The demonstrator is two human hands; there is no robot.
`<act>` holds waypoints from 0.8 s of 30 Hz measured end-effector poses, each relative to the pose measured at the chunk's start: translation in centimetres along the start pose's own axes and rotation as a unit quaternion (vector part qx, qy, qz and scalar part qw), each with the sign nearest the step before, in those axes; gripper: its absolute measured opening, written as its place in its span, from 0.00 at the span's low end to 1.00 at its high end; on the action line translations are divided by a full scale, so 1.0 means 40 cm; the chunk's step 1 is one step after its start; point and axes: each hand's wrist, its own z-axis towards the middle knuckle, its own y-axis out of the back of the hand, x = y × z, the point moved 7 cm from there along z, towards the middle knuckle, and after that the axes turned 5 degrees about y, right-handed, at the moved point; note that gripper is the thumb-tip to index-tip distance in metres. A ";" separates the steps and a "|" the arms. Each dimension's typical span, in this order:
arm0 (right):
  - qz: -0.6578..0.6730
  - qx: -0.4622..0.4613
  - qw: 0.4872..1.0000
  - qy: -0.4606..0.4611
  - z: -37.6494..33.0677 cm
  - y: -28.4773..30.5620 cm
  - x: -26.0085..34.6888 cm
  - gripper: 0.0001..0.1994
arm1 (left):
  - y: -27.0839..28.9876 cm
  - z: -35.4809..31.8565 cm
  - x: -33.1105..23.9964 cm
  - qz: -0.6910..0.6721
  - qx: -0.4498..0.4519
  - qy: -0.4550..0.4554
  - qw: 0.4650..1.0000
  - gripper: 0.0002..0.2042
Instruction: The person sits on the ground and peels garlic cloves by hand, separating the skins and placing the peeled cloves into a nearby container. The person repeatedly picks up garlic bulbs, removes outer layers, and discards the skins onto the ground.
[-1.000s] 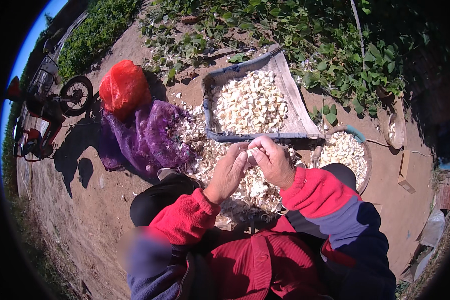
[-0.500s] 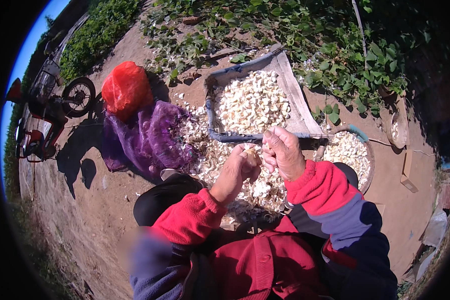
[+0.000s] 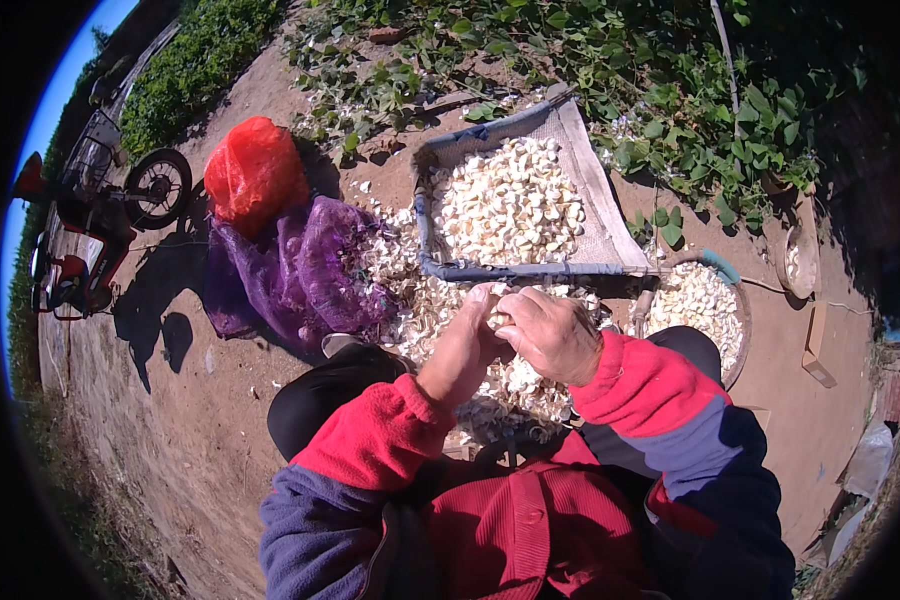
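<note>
Bright sun makes dark shadows [image 3: 155, 305] on the dirt [image 3: 200, 440]. The edges are black, and things there bend.

Garlic cloves [image 3: 510, 205] are coloured creamy white, the mesh sack [image 3: 305, 270] purple; fleece sleeves [image 3: 672, 428] are blocked in red and slate-blue.

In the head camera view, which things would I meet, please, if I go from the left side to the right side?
Motorbike, purple mesh sack, left hand, right hand, round basket of whitish pieces, cardboard piece.
</note>
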 end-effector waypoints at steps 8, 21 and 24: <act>0.070 -0.033 0.997 0.014 0.008 0.013 -0.005 0.12 | -0.003 -0.010 -0.017 0.053 -0.017 -0.029 0.998 0.12; 0.027 -0.077 0.996 0.023 -0.009 0.022 0.006 0.20 | -0.035 -0.028 -0.030 0.052 -0.021 -0.019 0.998 0.11; 0.106 -0.059 0.993 -0.011 -0.009 0.009 -0.011 0.16 | -0.034 -0.031 -0.033 0.045 0.004 -0.019 0.999 0.12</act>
